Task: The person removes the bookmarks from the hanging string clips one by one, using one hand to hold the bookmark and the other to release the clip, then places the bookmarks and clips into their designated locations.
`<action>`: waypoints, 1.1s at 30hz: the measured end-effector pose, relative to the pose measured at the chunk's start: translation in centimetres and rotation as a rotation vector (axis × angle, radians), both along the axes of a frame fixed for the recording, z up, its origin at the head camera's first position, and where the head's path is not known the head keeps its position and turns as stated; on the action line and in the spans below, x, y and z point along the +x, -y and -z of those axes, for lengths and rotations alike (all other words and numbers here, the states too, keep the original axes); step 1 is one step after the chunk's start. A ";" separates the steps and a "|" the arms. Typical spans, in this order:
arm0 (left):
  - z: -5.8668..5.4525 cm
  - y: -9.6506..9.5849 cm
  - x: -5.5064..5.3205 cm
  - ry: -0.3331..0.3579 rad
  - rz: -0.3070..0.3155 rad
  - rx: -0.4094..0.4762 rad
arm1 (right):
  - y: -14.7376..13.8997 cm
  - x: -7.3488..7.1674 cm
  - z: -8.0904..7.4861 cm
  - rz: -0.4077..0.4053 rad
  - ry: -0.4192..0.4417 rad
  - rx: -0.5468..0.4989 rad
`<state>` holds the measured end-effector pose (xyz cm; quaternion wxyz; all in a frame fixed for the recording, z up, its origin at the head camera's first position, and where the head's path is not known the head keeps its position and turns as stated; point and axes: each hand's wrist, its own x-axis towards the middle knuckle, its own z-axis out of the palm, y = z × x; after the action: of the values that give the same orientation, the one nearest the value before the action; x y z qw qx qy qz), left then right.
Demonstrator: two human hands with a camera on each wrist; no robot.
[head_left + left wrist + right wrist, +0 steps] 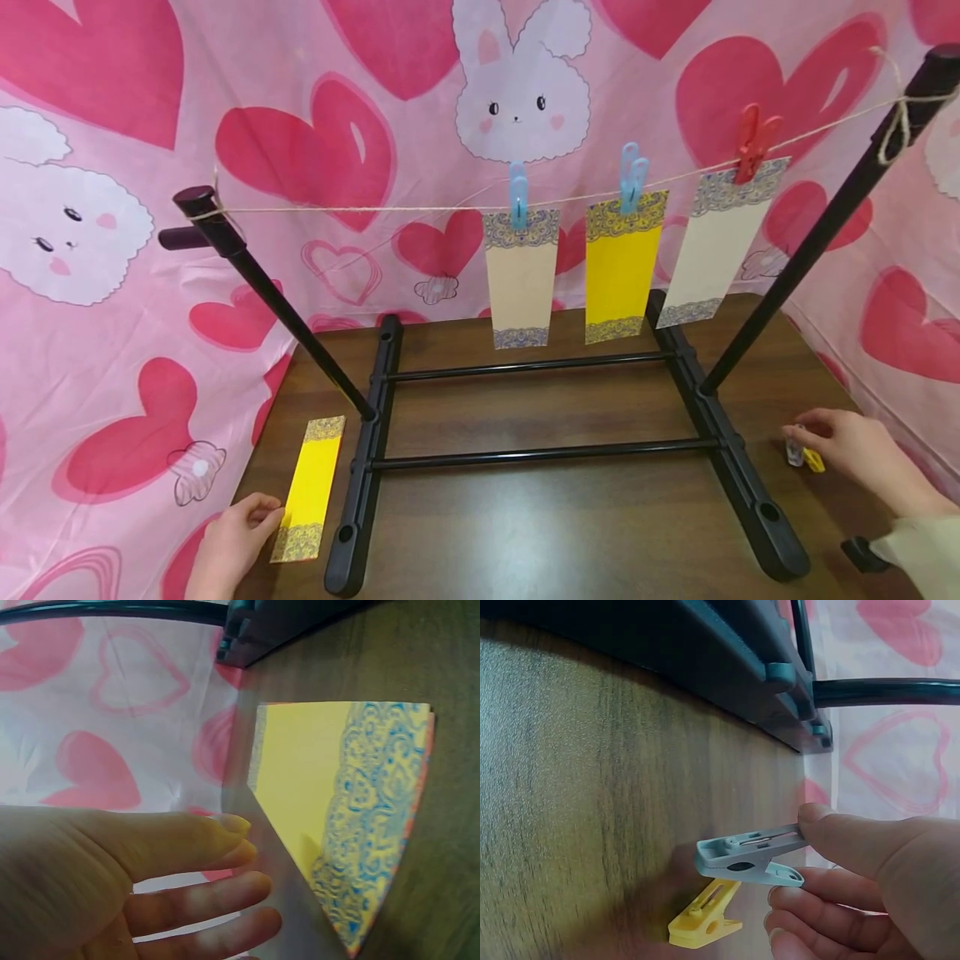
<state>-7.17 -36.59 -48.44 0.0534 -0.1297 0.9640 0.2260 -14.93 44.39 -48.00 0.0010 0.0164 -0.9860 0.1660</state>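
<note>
At the table's left side my left hand point(234, 540) is beside a yellow card with patterned lace-like bands point(309, 485), fingertips right at its long edge. In the left wrist view the thumb and fingers are nearly straight with nothing between them, and a red layer shows under the card's edge. My right hand point(862, 457) pinches a pale grey clothespin point(742, 855) by its handle ends, thumb on one arm and fingers at the other. Just beyond it, a yellow clothespin point(705, 921) lies on the wooden table.
A black frame point(540, 455) stands between the hands, with a string point(360, 208) tied across its posts. From the string hang a cream card point(522, 279) and a yellow card point(621, 275) on blue clothespins, and a white card point(716, 242) on a red clothespin point(752, 146).
</note>
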 end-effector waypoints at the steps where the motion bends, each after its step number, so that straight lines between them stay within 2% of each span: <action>1: -0.1 0.0 -0.1 0.003 0.007 -0.004 | 0.0 -0.1 0.0 -0.003 0.013 0.002; 9: -1.2 -0.6 -0.6 0.034 0.035 -0.020 | -0.1 -0.5 -0.2 -0.029 0.092 0.001; 17: -1.5 -1.2 -1.0 0.111 0.085 -0.031 | -0.1 -1.4 -0.5 -0.070 0.179 0.001; 19: -1.5 -1.4 -1.2 0.110 0.081 -0.052 | 0.0 -1.6 -0.4 -0.072 0.193 -0.003; 24: -1.6 -2.0 -1.4 0.047 0.066 -0.103 | 0.1 -1.8 -0.2 -0.076 0.222 -0.010; 29: -1.8 -2.5 -1.2 -0.087 0.095 -0.118 | 0.1 -2.0 0.0 -0.098 0.221 -0.003; 33: -1.8 -2.9 -1.1 -0.139 0.109 -0.128 | 0.1 -2.3 0.1 -0.101 0.249 -0.011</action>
<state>-8.26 -33.74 -46.64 -0.0097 -0.0642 0.9835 0.1690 -17.20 44.29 -48.14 -0.1299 0.0450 -0.9755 0.1719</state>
